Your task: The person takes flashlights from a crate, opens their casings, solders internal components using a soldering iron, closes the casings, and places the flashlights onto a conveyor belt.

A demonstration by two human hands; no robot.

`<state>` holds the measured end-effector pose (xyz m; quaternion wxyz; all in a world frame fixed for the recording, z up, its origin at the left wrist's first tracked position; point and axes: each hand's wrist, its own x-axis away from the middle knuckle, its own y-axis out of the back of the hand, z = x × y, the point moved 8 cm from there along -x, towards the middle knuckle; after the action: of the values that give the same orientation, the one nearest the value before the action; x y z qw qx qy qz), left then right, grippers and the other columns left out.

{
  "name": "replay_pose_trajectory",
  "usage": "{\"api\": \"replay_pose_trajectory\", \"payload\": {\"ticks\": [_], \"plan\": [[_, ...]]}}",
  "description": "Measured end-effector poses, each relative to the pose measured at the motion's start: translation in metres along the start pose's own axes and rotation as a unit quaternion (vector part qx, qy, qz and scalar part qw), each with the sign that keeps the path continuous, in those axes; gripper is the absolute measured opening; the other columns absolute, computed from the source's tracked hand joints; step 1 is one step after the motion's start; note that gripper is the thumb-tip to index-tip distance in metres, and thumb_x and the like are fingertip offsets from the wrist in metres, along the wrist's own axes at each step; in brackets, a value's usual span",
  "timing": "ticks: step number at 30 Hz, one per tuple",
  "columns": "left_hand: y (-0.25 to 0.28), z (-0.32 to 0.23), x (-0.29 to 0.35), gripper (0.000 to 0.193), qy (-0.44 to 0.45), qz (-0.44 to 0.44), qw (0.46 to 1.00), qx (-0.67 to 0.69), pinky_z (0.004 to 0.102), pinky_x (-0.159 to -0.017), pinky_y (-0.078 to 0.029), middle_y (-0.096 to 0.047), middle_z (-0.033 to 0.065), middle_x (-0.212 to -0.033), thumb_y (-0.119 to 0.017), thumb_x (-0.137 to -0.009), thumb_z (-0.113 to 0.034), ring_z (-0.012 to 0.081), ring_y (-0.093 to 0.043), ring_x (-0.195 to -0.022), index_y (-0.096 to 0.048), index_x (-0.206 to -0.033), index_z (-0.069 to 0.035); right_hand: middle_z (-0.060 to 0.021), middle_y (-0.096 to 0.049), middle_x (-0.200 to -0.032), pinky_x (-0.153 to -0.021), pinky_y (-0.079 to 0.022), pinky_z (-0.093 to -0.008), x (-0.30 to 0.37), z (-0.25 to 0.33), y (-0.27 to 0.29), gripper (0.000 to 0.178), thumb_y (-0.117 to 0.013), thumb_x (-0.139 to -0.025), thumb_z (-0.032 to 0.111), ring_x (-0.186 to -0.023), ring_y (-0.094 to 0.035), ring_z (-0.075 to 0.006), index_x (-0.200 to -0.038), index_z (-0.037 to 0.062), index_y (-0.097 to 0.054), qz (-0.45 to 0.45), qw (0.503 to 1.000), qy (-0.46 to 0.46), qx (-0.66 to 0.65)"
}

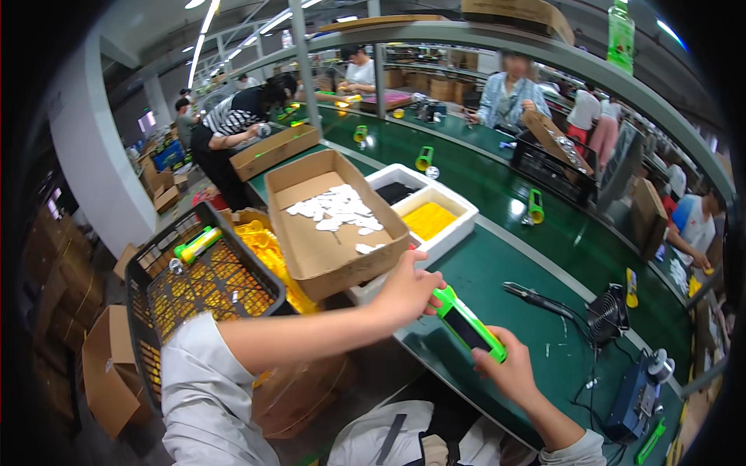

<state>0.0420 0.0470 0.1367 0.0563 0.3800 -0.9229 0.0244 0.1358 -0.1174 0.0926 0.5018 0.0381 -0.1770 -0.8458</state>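
A bright green plastic housing [447,297] with a long dark panel along its face slants between my hands, over the near edge of the green work table. My right hand [509,365] is closed round its near end, thumb on top. My left hand [410,289] reaches across from the left with bent fingers at the far end of the housing; its fingertips are partly hidden there. Just beyond my left hand stands a cardboard box [311,260] with many white flat pieces [338,208] in it. A soldering iron [538,298] lies on the table right of the housing.
A white foam tray [458,233] holds yellow and black small parts. Left stands a black crate [206,291] with a green-yellow lamp [198,245]. At right are a small black fan [606,314] and a blue soldering station [633,400]. Green housings [535,206] dot the belt; several people work beyond.
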Motion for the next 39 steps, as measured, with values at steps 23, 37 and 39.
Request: {"api": "replay_pose_trajectory", "payload": {"ticks": [23, 37, 39], "plan": [[-0.143, 0.189, 0.003, 0.055, 0.042, -0.058, 0.794, 0.604, 0.0297, -0.089, -0.036, -0.046, 0.0054, -0.109, -0.016, -0.089, -0.051, 0.0142, -0.045, -0.104, -0.041, -0.111, -0.007, -0.0077, -0.048, -0.058, -0.057, -0.034, -0.0313, -0.061, 0.015, -0.034, 0.02, -0.064, -0.07, 0.018, -0.06, -0.046, -0.0218, -0.06, 0.0032, -0.055, 0.06, 0.867, 0.361, 0.339], [-0.141, 0.188, 0.008, 0.042, 0.103, -0.097, 0.772, 0.619, 0.022, -0.078, -0.036, -0.045, 0.0002, -0.093, -0.019, -0.092, -0.042, 0.0066, -0.044, -0.087, -0.043, -0.099, -0.008, -0.0076, -0.039, -0.045, -0.05, -0.03, -0.0306, -0.079, 0.002, -0.044, 0.028, -0.056, -0.074, 0.007, -0.042, -0.035, -0.0233, -0.049, 0.0025, -0.044, 0.101, 0.904, 0.298, 0.29], [-0.148, 0.194, 0.008, 0.049, 0.112, -0.068, 0.781, 0.611, 0.0249, -0.089, -0.033, -0.045, 0.0041, -0.107, -0.014, -0.092, -0.043, 0.0097, -0.043, -0.102, -0.042, -0.106, -0.005, -0.0076, -0.04, -0.045, -0.05, -0.03, -0.0306, -0.078, 0.003, -0.046, 0.028, -0.056, -0.074, 0.007, -0.042, -0.035, -0.023, -0.049, 0.0025, -0.044, 0.099, 0.898, 0.297, 0.309]]}}
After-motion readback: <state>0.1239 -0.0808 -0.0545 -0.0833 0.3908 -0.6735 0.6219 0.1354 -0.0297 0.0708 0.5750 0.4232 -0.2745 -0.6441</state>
